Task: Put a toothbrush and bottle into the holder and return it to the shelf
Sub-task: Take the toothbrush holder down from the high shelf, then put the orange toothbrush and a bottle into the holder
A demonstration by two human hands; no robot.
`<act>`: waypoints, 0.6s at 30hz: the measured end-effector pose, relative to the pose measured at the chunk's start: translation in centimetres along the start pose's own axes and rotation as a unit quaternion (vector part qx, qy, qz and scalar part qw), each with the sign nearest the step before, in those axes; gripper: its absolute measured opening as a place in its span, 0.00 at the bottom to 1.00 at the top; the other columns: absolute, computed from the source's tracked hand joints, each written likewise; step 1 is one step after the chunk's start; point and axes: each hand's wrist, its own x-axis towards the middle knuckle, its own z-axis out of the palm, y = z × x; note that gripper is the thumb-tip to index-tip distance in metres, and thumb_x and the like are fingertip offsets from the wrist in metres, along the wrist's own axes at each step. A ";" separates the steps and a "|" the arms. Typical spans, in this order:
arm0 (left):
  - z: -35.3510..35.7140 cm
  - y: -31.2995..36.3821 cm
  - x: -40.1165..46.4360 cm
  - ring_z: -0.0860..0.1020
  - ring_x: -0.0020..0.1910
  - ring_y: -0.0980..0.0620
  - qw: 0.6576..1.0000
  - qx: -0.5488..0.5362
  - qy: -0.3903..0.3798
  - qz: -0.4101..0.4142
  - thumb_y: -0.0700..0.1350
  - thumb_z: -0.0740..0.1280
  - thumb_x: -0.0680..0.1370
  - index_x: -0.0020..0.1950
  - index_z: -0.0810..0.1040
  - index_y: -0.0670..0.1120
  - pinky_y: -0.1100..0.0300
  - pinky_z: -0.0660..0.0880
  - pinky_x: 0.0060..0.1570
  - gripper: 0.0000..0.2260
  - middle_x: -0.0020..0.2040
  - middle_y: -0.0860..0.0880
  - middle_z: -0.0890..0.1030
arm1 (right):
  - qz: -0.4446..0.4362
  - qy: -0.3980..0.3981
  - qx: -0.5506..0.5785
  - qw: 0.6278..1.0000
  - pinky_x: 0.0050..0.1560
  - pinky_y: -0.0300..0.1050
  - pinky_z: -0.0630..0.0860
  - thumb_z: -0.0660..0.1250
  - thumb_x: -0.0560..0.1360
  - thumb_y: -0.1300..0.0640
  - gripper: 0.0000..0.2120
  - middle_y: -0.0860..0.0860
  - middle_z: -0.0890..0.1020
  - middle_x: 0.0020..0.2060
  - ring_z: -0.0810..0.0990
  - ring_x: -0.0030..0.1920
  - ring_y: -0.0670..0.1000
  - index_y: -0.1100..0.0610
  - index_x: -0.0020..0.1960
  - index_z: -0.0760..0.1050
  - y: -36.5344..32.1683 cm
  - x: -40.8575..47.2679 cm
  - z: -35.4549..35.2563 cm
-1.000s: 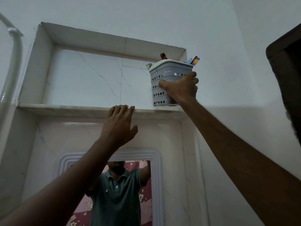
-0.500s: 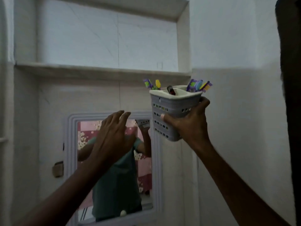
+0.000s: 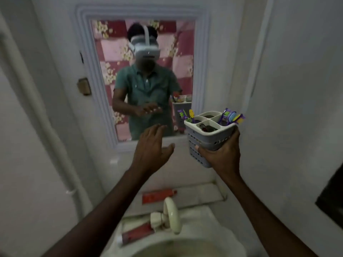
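Note:
My right hand (image 3: 221, 154) grips a grey perforated holder (image 3: 205, 135) with a white divided top, held in the air in front of the mirror. Coloured toothbrushes (image 3: 230, 115) stick out of its right compartment, and more toothbrushes (image 3: 187, 115) lean out at its left. A dark item lies in the front compartment; I cannot tell what it is. My left hand (image 3: 151, 151) hovers left of the holder, fingers spread, holding nothing. The shelf is out of view.
A white-framed mirror (image 3: 141, 75) hangs straight ahead. Below are a white sink (image 3: 213, 236) with a cream tap (image 3: 170, 212), a red toothpaste tube (image 3: 137, 233) on its rim and a red box (image 3: 157, 195) on the ledge behind. A white pipe (image 3: 42, 117) runs down the left wall.
My right hand has brought the holder down from the high shelf to mirror height. My left hand came off the shelf edge and dropped too. The view tilted down to the sink.

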 end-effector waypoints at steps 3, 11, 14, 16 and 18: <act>3.9 -0.8 -2.8 0.69 0.71 0.42 0.997 -0.002 -0.065 -0.039 0.64 0.55 0.75 0.74 0.69 0.45 0.48 0.66 0.69 0.34 0.72 0.43 0.72 | 0.052 -0.031 -0.019 0.998 0.67 0.44 0.73 0.82 0.53 0.39 0.61 0.58 0.76 0.71 0.77 0.70 0.58 0.62 0.77 0.61 4.3 -3.5 1.1; 11.7 -3.5 -9.3 0.71 0.70 0.41 0.963 -0.045 -0.229 -0.138 0.68 0.51 0.72 0.74 0.70 0.47 0.49 0.68 0.68 0.37 0.72 0.43 0.73 | 0.139 -0.099 -0.064 0.983 0.60 0.53 0.81 0.84 0.55 0.42 0.52 0.56 0.77 0.63 0.80 0.64 0.60 0.61 0.69 0.63 13.9 -12.8 3.4; 12.6 -3.6 -10.7 0.71 0.70 0.43 0.949 -0.092 -0.245 -0.175 0.69 0.50 0.72 0.74 0.71 0.47 0.51 0.68 0.69 0.39 0.72 0.43 0.74 | 0.166 -0.124 -0.072 0.976 0.58 0.48 0.80 0.84 0.56 0.39 0.52 0.56 0.78 0.62 0.80 0.63 0.60 0.61 0.69 0.63 16.0 -16.1 3.8; 13.2 -4.0 -11.5 0.72 0.69 0.43 0.945 -0.110 -0.239 -0.194 0.67 0.52 0.74 0.72 0.73 0.46 0.53 0.67 0.67 0.36 0.70 0.43 0.76 | 0.184 -0.130 -0.086 0.970 0.54 0.44 0.77 0.82 0.56 0.38 0.51 0.57 0.79 0.59 0.82 0.61 0.63 0.62 0.67 0.63 16.9 -18.3 3.8; 13.8 -4.7 -12.1 0.75 0.67 0.43 0.940 -0.125 -0.232 -0.216 0.63 0.54 0.77 0.71 0.75 0.45 0.56 0.68 0.64 0.30 0.68 0.43 0.78 | 0.195 -0.125 -0.105 0.967 0.54 0.47 0.79 0.82 0.57 0.37 0.52 0.59 0.80 0.59 0.83 0.59 0.64 0.64 0.67 0.63 17.7 -20.3 3.8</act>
